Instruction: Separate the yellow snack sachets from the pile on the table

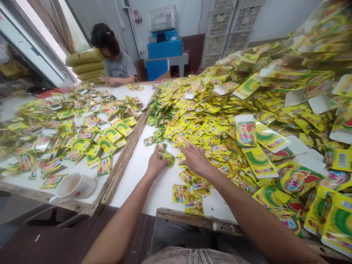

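White-topped and edged with rough wood, two desks stand side by side: the near desk (154, 187) under both hands, and a second desk (82, 167) off to the outer side of the left fingers. The left hand (156, 164) has its fingers (162, 156) pinched narrow on one small yellow sachet (169, 160), held just above the bare white top. The right hand (195, 160) lies palm down just beside it, its fingers (184, 151) spread wide and flat on the edge of the heap of sachets (192, 117), which runs on ahead of the fingertips, far too many to count. Four loose sachets (189, 194) lie behind the right fingers, beside the wrist and near the desk's front edge. Beyond the right fingers' outer side, flat yellow cartons (258, 157) pile up, also past counting. On the second desk, more sachets are scattered, and one white cup (73, 185) sits at its near corner. Well ahead of the left fingers, at the far end, one other person (118, 66) sits bent over the desk, next to a stack of yellow sacks (85, 66).
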`<state>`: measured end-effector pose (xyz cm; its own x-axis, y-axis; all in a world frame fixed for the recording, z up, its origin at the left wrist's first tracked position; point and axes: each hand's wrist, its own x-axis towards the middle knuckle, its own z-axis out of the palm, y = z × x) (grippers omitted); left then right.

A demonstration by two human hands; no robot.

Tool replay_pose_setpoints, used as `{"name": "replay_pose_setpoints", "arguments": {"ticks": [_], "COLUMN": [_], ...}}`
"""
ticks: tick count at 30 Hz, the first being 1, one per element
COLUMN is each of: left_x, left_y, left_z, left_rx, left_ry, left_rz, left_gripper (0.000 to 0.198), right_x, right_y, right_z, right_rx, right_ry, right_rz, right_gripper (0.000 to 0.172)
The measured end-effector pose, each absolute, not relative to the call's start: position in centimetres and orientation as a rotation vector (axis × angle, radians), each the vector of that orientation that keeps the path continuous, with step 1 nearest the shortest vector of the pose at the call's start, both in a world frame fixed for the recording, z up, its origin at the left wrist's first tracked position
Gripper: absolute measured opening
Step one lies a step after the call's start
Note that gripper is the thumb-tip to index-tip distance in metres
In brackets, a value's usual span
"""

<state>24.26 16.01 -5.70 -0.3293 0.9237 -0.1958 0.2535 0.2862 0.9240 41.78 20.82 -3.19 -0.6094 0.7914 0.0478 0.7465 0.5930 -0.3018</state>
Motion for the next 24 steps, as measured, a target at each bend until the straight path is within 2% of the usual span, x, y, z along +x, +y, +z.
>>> {"name": "replay_pose_setpoints", "arguments": {"ticks": [7, 13, 21, 24], "left_x": [24.6, 25.4, 25.2, 24.7], "left_y": [13.0, 11.7, 11.9, 12.2], "left_z": [-4.6, -4.0, -3.1, -2.8], "left_rx": [0.724, 0.665, 0.764, 0.868], "left_ry": [1.503, 1.345, 1.348, 1.374], "left_rz": [1.225, 1.294, 1.173, 1.088], "left_gripper": [0.035, 0.048, 0.032, 0.016], "right_x": [41.9, 42.1, 42.0, 42.4], "right_y": [20.1, 19.3, 18.7, 18.9], "right_z": [-3.3, -1.8, -2.6, -2.4], "right_rx": [-1.313, -1.246, -1.18, -1.088], "right_ry": [-2.466, -2.067, -1.873, -1.98], "right_rz": [0.488, 1.124, 1.374, 1.457], "right_gripper": [0.016, 0.027, 0.034, 0.033]}}
